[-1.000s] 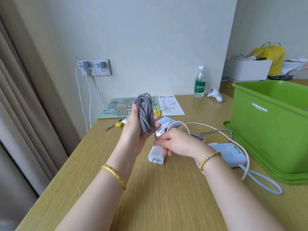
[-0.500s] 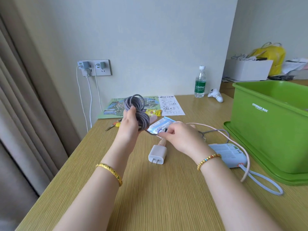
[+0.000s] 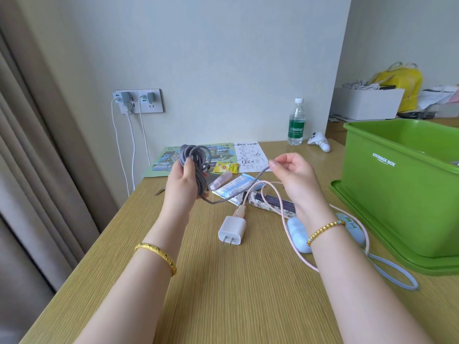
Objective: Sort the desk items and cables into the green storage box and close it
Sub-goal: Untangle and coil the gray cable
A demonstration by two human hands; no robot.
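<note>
Since the earlier frame the right hand (image 3: 289,173) has drawn rightward, pinching the loose end of the grey braided cable (image 3: 196,167) at frame centre. Left hand (image 3: 182,181), raised palm inward, grips the coiled bundle. Below them a white charger plug (image 3: 232,230) lies on the wooden desk (image 3: 236,294). At right, the green storage box (image 3: 407,184) stands open.

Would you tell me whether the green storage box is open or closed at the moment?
Open. The green storage box shows its bare rim and inner walls, and it stands on what looks like its lid.
</note>
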